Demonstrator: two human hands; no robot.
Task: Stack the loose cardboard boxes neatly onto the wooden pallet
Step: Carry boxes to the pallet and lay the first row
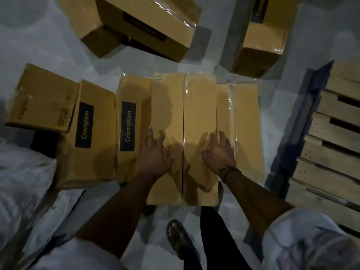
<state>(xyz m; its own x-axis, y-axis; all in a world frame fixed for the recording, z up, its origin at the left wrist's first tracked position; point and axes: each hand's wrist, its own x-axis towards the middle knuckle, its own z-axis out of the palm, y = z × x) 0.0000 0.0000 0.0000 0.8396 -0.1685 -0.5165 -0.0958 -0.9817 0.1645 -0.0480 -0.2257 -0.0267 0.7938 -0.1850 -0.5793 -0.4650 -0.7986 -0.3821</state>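
Note:
A long cardboard box [184,106] with a taped centre seam lies straight in front of me, on top of other boxes. My left hand [155,152] lies flat on its left flap, fingers spread. My right hand [219,152] presses flat on its right flap, fingers spread toward the box's right edge. Neither hand curls round anything. The wooden pallet [331,145] with pale slats sits on the floor at the right, with no box on the part in view.
Two boxes marked Crompton [87,129] [127,129] stand left of the one under my hands, a smaller box [42,98] beyond them. Two more boxes [140,26] [261,36] lie on the grey floor ahead. White sacks [23,182] bulge at left. My sandalled foot [180,238] stands below.

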